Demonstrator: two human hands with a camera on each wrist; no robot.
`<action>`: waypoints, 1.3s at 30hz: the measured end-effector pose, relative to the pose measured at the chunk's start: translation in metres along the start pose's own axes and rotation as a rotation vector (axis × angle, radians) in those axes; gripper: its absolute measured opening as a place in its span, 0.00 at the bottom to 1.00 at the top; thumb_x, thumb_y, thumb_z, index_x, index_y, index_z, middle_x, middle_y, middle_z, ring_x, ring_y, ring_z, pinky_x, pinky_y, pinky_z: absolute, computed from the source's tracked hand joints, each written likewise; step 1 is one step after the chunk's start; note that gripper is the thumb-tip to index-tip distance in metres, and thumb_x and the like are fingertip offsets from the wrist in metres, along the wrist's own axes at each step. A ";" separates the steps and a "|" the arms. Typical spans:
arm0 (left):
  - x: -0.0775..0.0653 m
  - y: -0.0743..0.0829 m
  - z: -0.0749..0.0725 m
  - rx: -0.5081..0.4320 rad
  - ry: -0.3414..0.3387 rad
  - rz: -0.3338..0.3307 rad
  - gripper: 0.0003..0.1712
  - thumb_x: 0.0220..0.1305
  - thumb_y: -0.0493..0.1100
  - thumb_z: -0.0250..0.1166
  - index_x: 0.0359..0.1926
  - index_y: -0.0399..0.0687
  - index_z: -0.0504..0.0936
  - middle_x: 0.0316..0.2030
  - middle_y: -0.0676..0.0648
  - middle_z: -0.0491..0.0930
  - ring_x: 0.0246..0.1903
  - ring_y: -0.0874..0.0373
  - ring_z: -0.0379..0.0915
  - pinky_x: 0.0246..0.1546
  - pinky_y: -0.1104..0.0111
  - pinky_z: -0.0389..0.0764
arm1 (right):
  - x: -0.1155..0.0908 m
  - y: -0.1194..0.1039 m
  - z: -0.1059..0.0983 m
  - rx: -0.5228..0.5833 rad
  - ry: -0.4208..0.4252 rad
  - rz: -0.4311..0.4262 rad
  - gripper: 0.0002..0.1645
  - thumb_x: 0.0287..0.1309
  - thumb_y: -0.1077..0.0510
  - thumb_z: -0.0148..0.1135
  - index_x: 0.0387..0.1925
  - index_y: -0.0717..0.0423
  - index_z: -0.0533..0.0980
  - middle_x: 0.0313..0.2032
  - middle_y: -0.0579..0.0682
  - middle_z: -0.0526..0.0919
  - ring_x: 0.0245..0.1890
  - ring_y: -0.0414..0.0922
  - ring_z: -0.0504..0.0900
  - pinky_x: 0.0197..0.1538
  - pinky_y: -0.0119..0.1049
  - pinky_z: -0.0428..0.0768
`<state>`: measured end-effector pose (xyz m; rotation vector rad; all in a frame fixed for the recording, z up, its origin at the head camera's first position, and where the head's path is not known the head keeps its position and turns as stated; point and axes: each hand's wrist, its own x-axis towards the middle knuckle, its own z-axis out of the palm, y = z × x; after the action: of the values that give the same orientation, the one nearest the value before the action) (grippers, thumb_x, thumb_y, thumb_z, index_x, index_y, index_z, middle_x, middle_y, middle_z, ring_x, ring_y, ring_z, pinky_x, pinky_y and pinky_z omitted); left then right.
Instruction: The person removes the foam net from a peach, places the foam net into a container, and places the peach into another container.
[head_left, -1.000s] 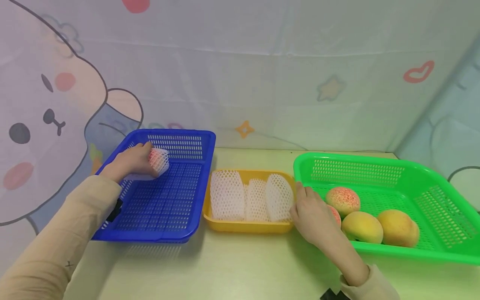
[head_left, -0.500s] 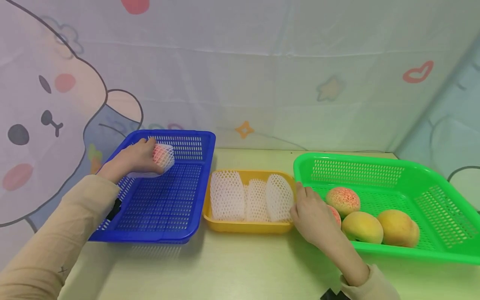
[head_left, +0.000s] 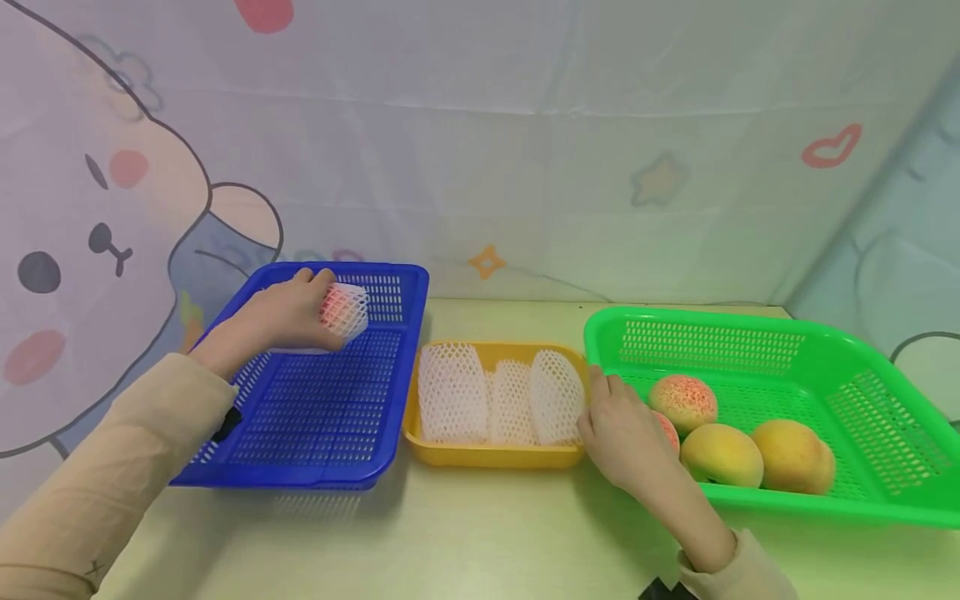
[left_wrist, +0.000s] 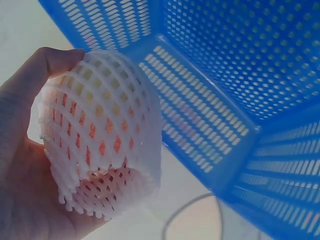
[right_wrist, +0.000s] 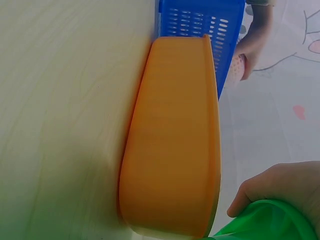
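Observation:
My left hand [head_left: 292, 317] holds a peach in a white foam net [head_left: 345, 312] above the blue basket [head_left: 322, 408]. In the left wrist view, thumb and palm curl round the netted peach [left_wrist: 100, 110]; its red and yellow skin shows through the mesh. My right hand [head_left: 626, 429] grips the left rim of the green basket [head_left: 750, 325], its thumb outside the rim in the right wrist view. Beside that hand, inside the basket, lie peaches: a red-speckled peach [head_left: 682, 402], a yellow peach [head_left: 722, 455] and others, one partly hidden by the hand.
Between the two baskets stands a yellow tray [head_left: 495, 456] with several white foam nets [head_left: 452, 392] in it. All stand on a pale wooden table [head_left: 450, 533]. A printed cloth [head_left: 487, 150] hangs close behind.
My left hand has moved right and slightly up with the netted peach over the blue basket. My right hand has stayed at the green basket's rim.

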<state>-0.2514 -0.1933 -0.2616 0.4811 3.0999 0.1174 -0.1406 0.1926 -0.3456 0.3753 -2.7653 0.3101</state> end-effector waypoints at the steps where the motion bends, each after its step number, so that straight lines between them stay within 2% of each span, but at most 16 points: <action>1: -0.001 0.003 -0.001 0.002 0.009 0.008 0.54 0.44 0.55 0.68 0.68 0.33 0.56 0.53 0.30 0.69 0.38 0.44 0.71 0.33 0.52 0.75 | 0.000 0.000 0.000 0.000 0.001 -0.001 0.30 0.59 0.63 0.48 0.61 0.77 0.64 0.47 0.69 0.78 0.44 0.60 0.79 0.46 0.51 0.80; 10: -0.007 0.024 -0.006 0.025 0.052 0.055 0.53 0.43 0.54 0.69 0.67 0.34 0.58 0.52 0.32 0.70 0.39 0.44 0.72 0.37 0.50 0.76 | 0.000 0.000 0.001 0.004 0.009 -0.008 0.30 0.59 0.63 0.47 0.60 0.78 0.64 0.47 0.69 0.78 0.44 0.61 0.79 0.47 0.51 0.80; 14: -0.010 0.031 -0.009 0.033 0.069 0.070 0.53 0.42 0.54 0.69 0.66 0.34 0.58 0.51 0.32 0.71 0.39 0.44 0.73 0.37 0.50 0.76 | 0.000 0.000 0.001 0.002 0.012 -0.007 0.29 0.59 0.63 0.48 0.60 0.78 0.65 0.46 0.69 0.78 0.43 0.61 0.79 0.44 0.51 0.81; 21: -0.016 0.044 -0.013 0.036 0.084 0.072 0.53 0.42 0.55 0.70 0.66 0.37 0.59 0.51 0.34 0.71 0.41 0.44 0.73 0.38 0.50 0.77 | 0.000 0.000 0.001 -0.001 0.017 -0.010 0.29 0.59 0.64 0.48 0.60 0.78 0.65 0.46 0.69 0.78 0.42 0.60 0.79 0.44 0.50 0.81; 30: -0.021 0.055 -0.015 0.040 0.096 0.083 0.52 0.41 0.55 0.70 0.66 0.38 0.60 0.51 0.36 0.71 0.41 0.46 0.73 0.36 0.53 0.77 | 0.000 0.000 0.001 -0.004 0.025 -0.016 0.29 0.58 0.64 0.48 0.59 0.78 0.65 0.45 0.69 0.78 0.41 0.60 0.79 0.42 0.50 0.81; 39: -0.032 0.065 -0.015 0.024 0.106 0.095 0.53 0.42 0.56 0.71 0.67 0.39 0.59 0.54 0.36 0.71 0.45 0.46 0.73 0.37 0.52 0.78 | -0.001 0.000 0.001 0.001 0.016 -0.010 0.29 0.58 0.64 0.49 0.60 0.78 0.65 0.45 0.68 0.78 0.39 0.58 0.79 0.38 0.47 0.81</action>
<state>-0.2015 -0.1424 -0.2424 0.6432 3.1852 0.1092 -0.1398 0.1924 -0.3466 0.3848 -2.7469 0.3104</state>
